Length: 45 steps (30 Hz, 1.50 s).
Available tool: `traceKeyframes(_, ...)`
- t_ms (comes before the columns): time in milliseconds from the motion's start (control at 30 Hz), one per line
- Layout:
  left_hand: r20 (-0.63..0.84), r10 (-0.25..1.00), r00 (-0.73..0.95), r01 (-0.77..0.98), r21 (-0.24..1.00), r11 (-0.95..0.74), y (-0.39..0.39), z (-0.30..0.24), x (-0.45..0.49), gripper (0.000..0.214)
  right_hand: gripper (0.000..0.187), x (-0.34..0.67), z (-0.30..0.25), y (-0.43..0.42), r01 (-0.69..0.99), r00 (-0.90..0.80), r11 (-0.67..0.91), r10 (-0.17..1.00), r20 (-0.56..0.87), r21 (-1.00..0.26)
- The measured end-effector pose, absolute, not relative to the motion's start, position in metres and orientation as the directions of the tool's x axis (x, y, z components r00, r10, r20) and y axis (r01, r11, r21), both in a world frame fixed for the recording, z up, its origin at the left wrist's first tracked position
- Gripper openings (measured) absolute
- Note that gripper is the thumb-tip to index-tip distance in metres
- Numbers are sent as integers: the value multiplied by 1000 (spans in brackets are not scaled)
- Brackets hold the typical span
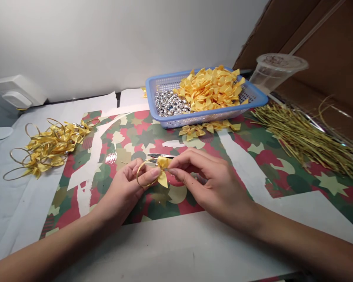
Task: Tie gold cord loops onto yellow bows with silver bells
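One blue basket (176,120) stands beyond the two hands. The left hand (129,178) grips one thin gold loop (137,175); the right hand (214,180) pinches the edge of one bow (162,162), glossy yellow, pointed-tailed, between both hands' fingertips.

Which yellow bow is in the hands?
The bow between the left hand and right hand; others lie in or around the blue basket or in the left-side pile.

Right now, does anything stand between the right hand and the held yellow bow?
Nothing visible does: the right hand is at the edge of the yellow bow, the left hand on its other side. A metal tool lies beyond, not between.
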State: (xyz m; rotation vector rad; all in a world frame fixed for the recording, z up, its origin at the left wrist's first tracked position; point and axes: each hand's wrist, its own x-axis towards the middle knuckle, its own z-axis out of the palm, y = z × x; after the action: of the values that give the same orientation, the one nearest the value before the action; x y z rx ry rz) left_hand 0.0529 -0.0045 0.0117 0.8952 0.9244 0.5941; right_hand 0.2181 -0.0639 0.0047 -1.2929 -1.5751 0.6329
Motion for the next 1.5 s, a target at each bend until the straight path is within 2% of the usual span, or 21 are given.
traceKeyframes(1500,-416,774,478,-62,863,502,-7,14,56,52,14,218,7,-65,480,27,275,944,328,-833)
